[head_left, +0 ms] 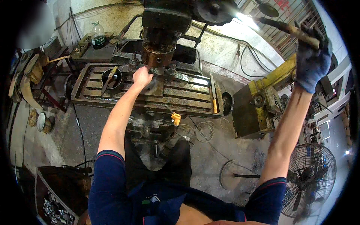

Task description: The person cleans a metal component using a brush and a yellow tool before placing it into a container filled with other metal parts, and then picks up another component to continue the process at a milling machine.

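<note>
My bare left hand reaches over the slotted machine table, just below the machine's round spindle head. Its fingers are closed, and whatever they pinch is too small to make out. Raised at the upper right, my right hand wears a dark blue glove. It is closed around a brown wooden handle, whose darker far part runs up left toward the machine head. Left of my bare hand, a dark round pot on the table holds a brush.
A long tool with a yellow handle lies at the table's right side. A green-labelled bottle stands at the back left. A caged fan is at the lower right, and a bin of metal pieces at the lower left. Cables lie on the floor.
</note>
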A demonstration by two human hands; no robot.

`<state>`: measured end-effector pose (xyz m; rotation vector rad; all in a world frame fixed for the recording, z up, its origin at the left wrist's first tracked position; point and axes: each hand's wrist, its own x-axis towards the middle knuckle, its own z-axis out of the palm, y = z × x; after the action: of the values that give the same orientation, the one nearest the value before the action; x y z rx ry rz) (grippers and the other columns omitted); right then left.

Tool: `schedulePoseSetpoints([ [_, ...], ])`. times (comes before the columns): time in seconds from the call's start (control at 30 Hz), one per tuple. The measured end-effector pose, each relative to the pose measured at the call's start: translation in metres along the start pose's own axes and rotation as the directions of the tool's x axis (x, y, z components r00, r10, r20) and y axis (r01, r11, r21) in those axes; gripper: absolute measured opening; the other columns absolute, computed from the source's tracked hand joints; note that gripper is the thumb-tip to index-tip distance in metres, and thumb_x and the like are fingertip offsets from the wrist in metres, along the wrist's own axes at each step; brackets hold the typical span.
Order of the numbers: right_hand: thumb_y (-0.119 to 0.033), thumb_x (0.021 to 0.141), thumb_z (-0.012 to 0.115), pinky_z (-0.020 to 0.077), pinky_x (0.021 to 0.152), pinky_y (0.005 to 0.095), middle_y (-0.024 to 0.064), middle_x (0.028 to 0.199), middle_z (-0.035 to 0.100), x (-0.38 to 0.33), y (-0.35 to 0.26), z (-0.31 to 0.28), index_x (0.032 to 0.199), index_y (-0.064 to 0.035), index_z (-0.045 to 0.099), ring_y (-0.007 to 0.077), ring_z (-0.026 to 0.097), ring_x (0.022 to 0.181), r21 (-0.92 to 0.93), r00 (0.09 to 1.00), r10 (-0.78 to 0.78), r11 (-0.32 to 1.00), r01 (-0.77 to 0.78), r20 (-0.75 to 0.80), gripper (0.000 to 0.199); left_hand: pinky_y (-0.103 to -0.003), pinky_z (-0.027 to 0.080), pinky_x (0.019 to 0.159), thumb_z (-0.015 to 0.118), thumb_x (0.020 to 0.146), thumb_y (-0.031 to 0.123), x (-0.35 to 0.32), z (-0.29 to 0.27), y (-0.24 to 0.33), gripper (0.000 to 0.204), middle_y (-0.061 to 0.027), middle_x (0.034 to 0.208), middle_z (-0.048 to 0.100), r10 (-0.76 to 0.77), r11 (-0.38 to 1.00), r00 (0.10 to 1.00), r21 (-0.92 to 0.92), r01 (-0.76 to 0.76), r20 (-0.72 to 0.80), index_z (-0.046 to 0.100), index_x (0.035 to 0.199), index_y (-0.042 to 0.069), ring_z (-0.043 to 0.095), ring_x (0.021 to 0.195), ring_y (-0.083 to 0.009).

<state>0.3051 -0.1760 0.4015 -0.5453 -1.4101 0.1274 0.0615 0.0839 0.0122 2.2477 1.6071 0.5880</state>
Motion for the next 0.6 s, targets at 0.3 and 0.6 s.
schedulePoseSetpoints([
  [0.3,-0.029,0.09,0.041,0.033,0.097,0.049,0.0121,0.088,0.057,-0.13,0.028,0.001,0.087,-0.0025,0.057,0.0395,0.05,0.105,-0.272,0.994,-0.107,0.957,0.1,-0.011,0.031,-0.041,0.049,0.071,0.067,0.07,0.028,-0.004,0.0,-0.009,0.033,-0.0145,0.085,0.063,0.038,0.998,0.998,-0.048,-0.041,-0.057,0.062,0.099,0.013,0.06,0.084,-0.0309],
  [0.6,-0.035,0.089,0.042,0.0349,0.095,0.0506,0.0226,0.092,0.059,-0.168,0.05,0.009,0.075,0.0017,0.053,0.0331,0.055,0.097,-0.351,0.977,-0.172,0.929,0.117,-0.128,0.041,-0.042,0.049,0.07,0.068,0.069,0.028,0.004,0.009,-0.019,0.031,-0.0176,0.081,0.063,-0.006,1.0,0.997,-0.025,0.004,-0.079,0.063,0.089,0.004,0.061,0.082,-0.0333],
])
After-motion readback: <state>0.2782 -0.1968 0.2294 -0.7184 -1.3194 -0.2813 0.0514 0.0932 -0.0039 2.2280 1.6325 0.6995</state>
